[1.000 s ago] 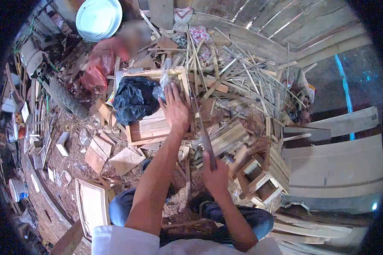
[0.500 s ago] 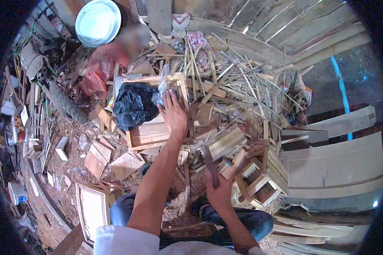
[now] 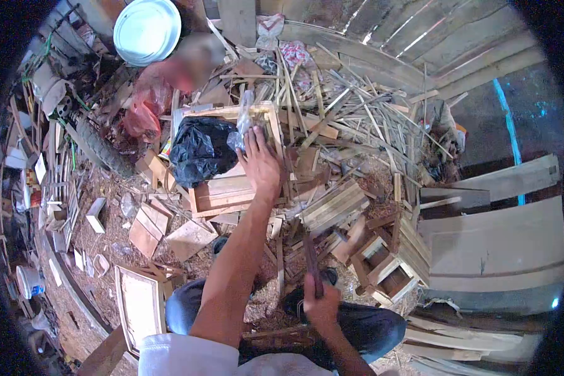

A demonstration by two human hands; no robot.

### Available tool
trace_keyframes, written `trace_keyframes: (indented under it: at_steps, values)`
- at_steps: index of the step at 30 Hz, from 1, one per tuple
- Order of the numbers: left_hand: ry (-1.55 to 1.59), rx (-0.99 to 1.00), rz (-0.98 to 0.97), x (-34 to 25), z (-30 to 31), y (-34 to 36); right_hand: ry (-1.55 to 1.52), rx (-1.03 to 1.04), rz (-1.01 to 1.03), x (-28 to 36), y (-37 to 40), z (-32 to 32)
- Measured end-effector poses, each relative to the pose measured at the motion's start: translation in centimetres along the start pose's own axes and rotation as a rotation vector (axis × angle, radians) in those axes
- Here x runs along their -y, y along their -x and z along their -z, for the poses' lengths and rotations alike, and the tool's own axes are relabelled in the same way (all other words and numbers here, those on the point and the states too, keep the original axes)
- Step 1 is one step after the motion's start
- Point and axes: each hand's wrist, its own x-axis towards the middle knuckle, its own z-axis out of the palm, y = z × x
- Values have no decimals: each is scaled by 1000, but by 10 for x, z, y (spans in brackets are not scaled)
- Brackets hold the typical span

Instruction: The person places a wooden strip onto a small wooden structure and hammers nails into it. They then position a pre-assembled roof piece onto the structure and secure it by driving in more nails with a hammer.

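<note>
My left hand (image 3: 261, 166) lies with its fingers stretched out over the right side of a shallow wooden box (image 3: 222, 203). Its fingertips touch or lie beside a clear plastic bag (image 3: 245, 113). Left of them, a crumpled black plastic bag (image 3: 202, 150) fills much of the box. Close to my knees, my right hand (image 3: 321, 305) is closed around a long, narrow dark tool (image 3: 311, 257), which points away from me; its far end is not clear enough to name the kind. Just beyond that tool sits a slatted wooden piece (image 3: 335, 207).
A wooden frame box (image 3: 395, 276) stands at right, and a pale-panelled frame (image 3: 138, 307) leans at lower left. Thin wood strips (image 3: 357, 113) are heaped at the back near a white basin (image 3: 147, 31) and a red plastic bag (image 3: 147, 109). Boards (image 3: 495, 241) lie at right.
My right hand has come down towards my lap with the dark tool. My left hand stays over the box, nearly unmoved. The whole view has shifted slightly.
</note>
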Motion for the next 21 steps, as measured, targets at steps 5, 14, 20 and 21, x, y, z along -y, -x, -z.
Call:
trace_keyframes:
  at_steps: [5, 14, 20, 21]
  values:
    - [70, -67, 18, -4, 0, -1, -46, -92, 80, 4, -45, -17]
    - [39, -40, 10, -2, 0, 5, 22, 89, -119, 7, -87, -30]
    - [203, -176, -12, -8, 10, 3, -243, -83, -5, -12, -90, -59]
    - [210, -188, -20, -9, 10, 3, -151, -88, 36, -14, -92, -58]
